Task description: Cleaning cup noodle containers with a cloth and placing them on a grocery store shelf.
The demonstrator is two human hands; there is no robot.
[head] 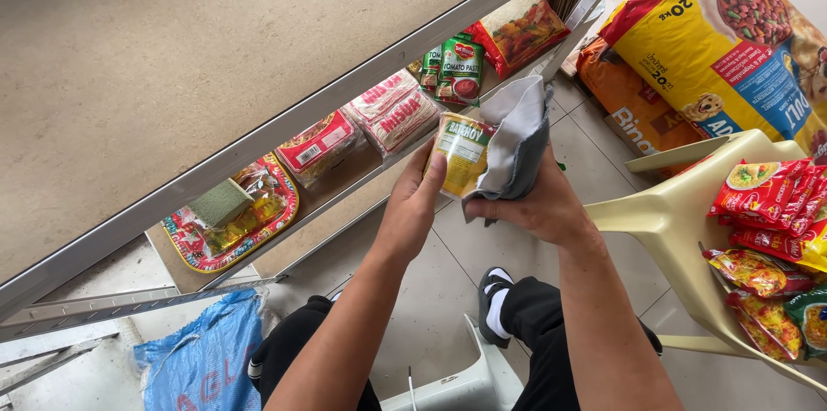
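above: shelf board (172, 75) blocks | right: chair (689, 221) crowds | below: tile floor (448, 264) open

Both forearms reach forward and converge before the body. The left hand (413, 204) is raised, fingers curled, thumb pressed forward in a grip. The right hand (538, 204) is closed in a fist-like clutch, knuckles up.

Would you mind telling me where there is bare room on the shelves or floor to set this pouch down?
The top shelf board is bare. The lower shelf is crowded with packets, save a gap beside the sponge tray. Floor tiles between the shelf and feed sacks are free; the chair is full of noodle packets.
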